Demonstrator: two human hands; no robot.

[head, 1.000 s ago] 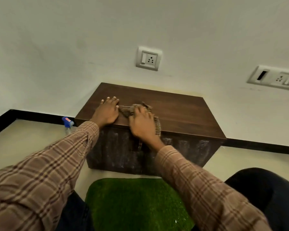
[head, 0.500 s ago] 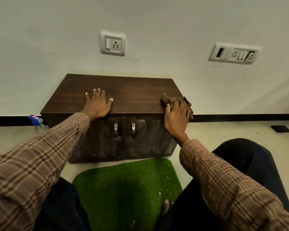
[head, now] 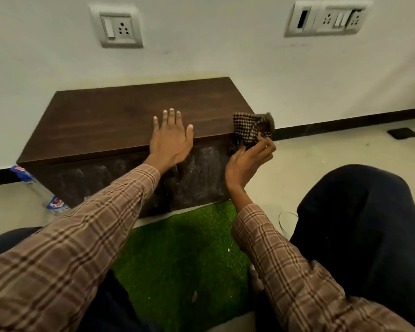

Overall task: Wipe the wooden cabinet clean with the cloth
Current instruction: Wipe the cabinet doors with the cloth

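A person in plaid sleeves [head: 86, 238] and dark trousers [head: 359, 226] sits on the floor before a low wooden cabinet [head: 120, 121] set against a white wall [head: 213, 51]. Nearest the camera, a green turf mat [head: 185, 255] lies between the knees, its far edge meeting the foot of the cabinet. To the left, a clear plastic bottle [head: 43, 192] with a blue cap lies on the pale floor, touching or just beside the cabinet's left end; which one cannot be told. The cabinet's front doors [head: 199, 173] are streaked with pale dust. The left hand [head: 170, 140] lies flat on the near edge of the dark top, right of centre, fingers straight and spread, palm down. The right hand [head: 248, 161] is at the cabinet's right front corner, its fingers and thumb pinching a bunched brown checked cloth [head: 248, 129]; the cloth drapes over that corner, part on the top and part hanging down the side. Farther right, a small dark square object [head: 402, 133] sits on the floor near the black skirting [head: 345, 122]. On the wall beyond, a single switch-and-socket plate [head: 116, 26] hangs above the cabinet, and a wider socket panel [head: 326, 17] is mounted to the right.
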